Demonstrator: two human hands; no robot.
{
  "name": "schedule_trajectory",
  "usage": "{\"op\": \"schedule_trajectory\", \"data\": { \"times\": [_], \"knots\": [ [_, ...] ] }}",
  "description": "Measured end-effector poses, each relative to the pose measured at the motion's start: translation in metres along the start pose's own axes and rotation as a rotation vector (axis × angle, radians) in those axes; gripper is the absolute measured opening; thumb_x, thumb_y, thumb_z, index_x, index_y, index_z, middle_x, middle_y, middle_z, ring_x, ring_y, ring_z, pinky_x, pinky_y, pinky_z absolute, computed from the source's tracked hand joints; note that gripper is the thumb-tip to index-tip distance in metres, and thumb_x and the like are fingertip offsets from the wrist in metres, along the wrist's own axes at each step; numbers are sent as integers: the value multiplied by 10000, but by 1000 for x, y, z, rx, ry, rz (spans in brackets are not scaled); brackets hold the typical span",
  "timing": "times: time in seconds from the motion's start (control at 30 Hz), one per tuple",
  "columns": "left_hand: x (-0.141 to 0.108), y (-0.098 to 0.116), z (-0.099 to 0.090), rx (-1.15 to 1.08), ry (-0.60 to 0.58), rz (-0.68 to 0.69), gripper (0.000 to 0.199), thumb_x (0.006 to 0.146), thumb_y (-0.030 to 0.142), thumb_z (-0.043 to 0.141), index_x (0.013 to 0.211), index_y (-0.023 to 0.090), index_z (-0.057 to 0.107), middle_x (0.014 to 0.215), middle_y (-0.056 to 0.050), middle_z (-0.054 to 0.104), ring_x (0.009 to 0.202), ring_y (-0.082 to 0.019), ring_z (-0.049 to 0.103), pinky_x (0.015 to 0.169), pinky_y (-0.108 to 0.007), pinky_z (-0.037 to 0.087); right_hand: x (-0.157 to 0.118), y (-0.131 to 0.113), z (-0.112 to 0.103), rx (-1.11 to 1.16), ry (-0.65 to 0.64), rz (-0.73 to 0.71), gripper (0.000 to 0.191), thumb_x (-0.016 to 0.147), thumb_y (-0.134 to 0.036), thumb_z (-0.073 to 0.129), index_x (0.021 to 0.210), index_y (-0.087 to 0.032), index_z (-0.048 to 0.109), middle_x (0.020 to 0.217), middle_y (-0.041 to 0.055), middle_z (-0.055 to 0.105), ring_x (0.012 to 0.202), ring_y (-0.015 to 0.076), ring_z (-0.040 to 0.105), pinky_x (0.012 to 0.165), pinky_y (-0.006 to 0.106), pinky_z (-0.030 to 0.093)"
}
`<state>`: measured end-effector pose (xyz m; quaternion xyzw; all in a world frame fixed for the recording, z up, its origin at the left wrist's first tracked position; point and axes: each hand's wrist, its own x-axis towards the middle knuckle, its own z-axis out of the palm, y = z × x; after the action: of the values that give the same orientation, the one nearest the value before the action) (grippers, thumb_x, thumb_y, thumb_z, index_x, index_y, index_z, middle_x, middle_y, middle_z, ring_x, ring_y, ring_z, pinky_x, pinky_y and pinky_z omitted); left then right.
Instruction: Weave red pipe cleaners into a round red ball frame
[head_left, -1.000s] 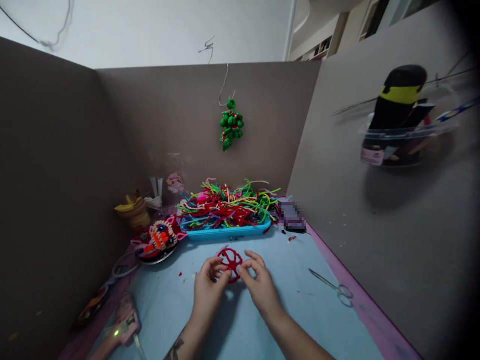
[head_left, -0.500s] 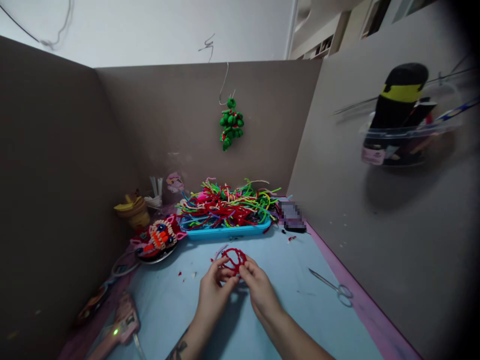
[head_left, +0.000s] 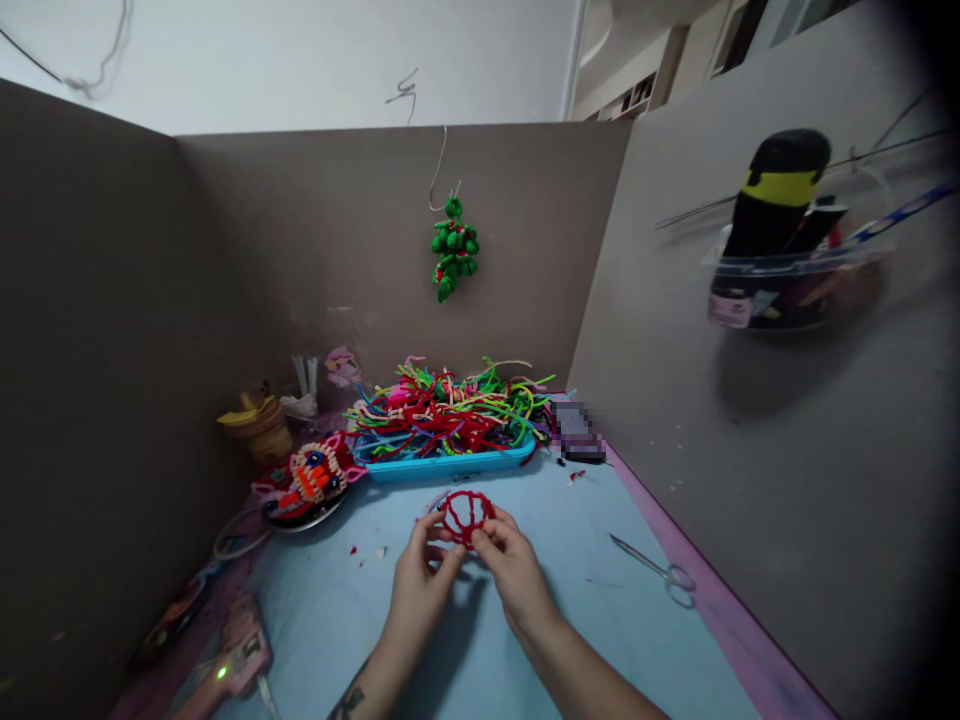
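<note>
Between my two hands is a small round frame of red pipe cleaner (head_left: 469, 507), its ribs spreading up from the bottom to a rim. My left hand (head_left: 426, 572) has fingers and thumb curled on its left side. On the lower right, my right hand (head_left: 512, 567) pinches it between thumb and fingers. The piece is held above the light blue table mat (head_left: 555, 560). A pale lilac strip (head_left: 436, 502) shows just behind my left fingertips; what it belongs to is unclear.
A blue tray (head_left: 450, 467) heaped with colourful pipe cleaners stands behind. Scissors (head_left: 660, 572) lie right; a phone (head_left: 576, 432) is back right. At left are a decorated red-and-orange piece (head_left: 315, 475), a yellow pot (head_left: 262, 430) and a lit pink glue gun (head_left: 244, 650). A green ornament (head_left: 454, 245) hangs behind.
The red piece has turned, so its ribs now fan upward and its opening shows more clearly. Both hands still hold it. The whole view has shifted slightly.
</note>
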<state>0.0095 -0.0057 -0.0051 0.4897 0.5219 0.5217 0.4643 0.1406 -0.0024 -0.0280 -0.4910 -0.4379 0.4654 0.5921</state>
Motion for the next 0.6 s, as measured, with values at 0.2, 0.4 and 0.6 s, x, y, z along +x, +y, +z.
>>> {"op": "schedule_trajectory", "data": {
  "times": [0.2, 0.4, 0.6],
  "knots": [
    [0, 4, 0, -235, -51, -99, 602, 625, 362, 803, 1164, 199, 590, 897, -84, 741, 758, -201, 689, 660, -278, 518, -1, -6, 5, 83, -21, 10, 300, 724, -477, 701, 697, -180, 661, 907, 49, 603, 850, 205, 559, 788, 305, 443],
    [4, 5, -3, -348, -46, -241, 514, 568, 391, 851, 988, 165, 661, 745, -53, 738, 670, -180, 672, 608, -250, 477, -3, 7, 6, 91, -123, 28, 314, 723, -483, 720, 752, -178, 648, 778, 22, 627, 759, 185, 547, 732, 293, 444],
    [5, 2, -5, -381, 12, -118, 590, 617, 337, 837, 1143, 184, 617, 749, -28, 721, 739, -183, 678, 757, -291, 500, -3, 15, 5, -57, -90, -59, 245, 731, -408, 710, 703, -187, 608, 905, 44, 620, 844, 198, 566, 756, 287, 450]
  ]
}}
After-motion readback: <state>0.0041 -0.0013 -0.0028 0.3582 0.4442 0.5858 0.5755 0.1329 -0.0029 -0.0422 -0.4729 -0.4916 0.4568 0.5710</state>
